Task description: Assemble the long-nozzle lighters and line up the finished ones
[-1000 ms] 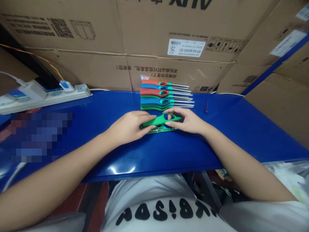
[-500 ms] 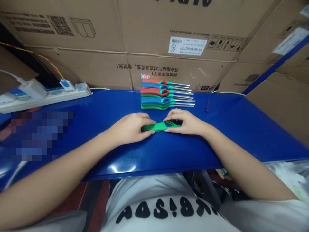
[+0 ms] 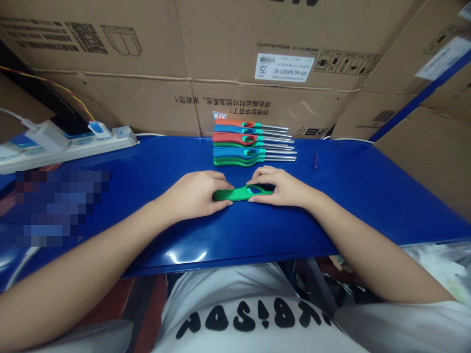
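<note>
Power strip: a white power strip (image 3: 81, 148) lies at the far left of the table (image 3: 228, 235), well apart from the hands.
Left hand: this hand (image 3: 198, 193) is closed narrow on the left end of the green piece, thumb on the near side, fingers on the far side.
Green piece: the green handle-shaped piece (image 3: 238, 194) lies directly to the right of the left hand and to the left of the right hand, low over the table; whether it rests on it, I cannot tell.
Long axis: left to right, roughly along the table's near edge, with the looped opening toward the right end.
Nearer hand: neither, since both touch it.
Near edge: bare blue table between the piece and the front edge, so there is room toward the body.
Far side: a row of lighters (image 3: 230, 154) sits just beyond, tubes pointing right; it limits room that way.
Right hand: this hand (image 3: 285, 189) is curled around the looped end, thumb near, fingers far, holding it.
Small tool: a slim tool (image 3: 315, 163) lies beyond the right wrist.
Right side: open table as far as the cardboard (image 3: 430, 157).
</note>
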Motion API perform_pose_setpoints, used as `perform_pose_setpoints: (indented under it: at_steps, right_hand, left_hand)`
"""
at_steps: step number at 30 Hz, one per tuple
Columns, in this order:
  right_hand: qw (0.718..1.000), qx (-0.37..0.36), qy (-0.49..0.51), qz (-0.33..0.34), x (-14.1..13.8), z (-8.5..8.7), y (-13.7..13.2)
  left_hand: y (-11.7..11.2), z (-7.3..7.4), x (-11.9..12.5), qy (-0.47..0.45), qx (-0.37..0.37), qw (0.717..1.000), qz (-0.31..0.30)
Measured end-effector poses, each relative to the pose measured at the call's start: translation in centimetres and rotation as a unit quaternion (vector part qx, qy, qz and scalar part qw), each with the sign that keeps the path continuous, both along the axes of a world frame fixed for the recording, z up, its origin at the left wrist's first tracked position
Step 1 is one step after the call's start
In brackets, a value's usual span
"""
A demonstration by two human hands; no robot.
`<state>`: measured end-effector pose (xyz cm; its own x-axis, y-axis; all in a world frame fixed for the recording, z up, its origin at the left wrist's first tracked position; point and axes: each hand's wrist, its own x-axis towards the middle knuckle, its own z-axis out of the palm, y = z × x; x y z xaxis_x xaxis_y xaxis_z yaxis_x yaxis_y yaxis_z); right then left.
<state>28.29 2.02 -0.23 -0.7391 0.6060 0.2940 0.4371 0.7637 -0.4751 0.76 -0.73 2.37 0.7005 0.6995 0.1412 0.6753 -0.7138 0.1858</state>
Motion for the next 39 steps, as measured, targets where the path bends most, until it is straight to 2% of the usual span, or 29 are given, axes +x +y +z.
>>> perform_pose_setpoints:
  at_steps: [4, 9, 14, 23, 33, 39]
  right_hand:
    - [1.0, 0.01, -0.01, -0.002, -0.1, -0.2, -0.1]
    - [0.997, 0.041, -0.059, -0.017, 0.1, 0.1, -0.2]
    - [0.99, 0.067, -0.122, -0.006, 0.4, 0.8, -0.3]
    - [0.992, 0.09, -0.088, -0.009, 0.6, 0.9, -0.4]
    - [0.991, 0.127, -0.021, -0.044, 1.3, 1.0, 0.3]
    - [0.981, 0.18, -0.039, -0.063, 1.0, 1.4, -0.3]
  left_hand:
    - [-0.1, -0.1, 0.1, 0.023, 0.014, 1.0, -0.004]
    - [-0.2, -0.4, 0.4, 0.072, 0.066, 0.995, -0.001]
    - [0.3, -0.9, 0.3, 0.046, 0.067, 0.997, -0.001]
    - [0.4, -1.1, 0.1, -0.034, 0.117, 0.992, -0.031]
    - [1.2, -0.8, -0.4, -0.024, 0.175, 0.984, -0.013]
    - [0.6, -0.7, -0.1, -0.016, 0.141, 0.99, 0.006]
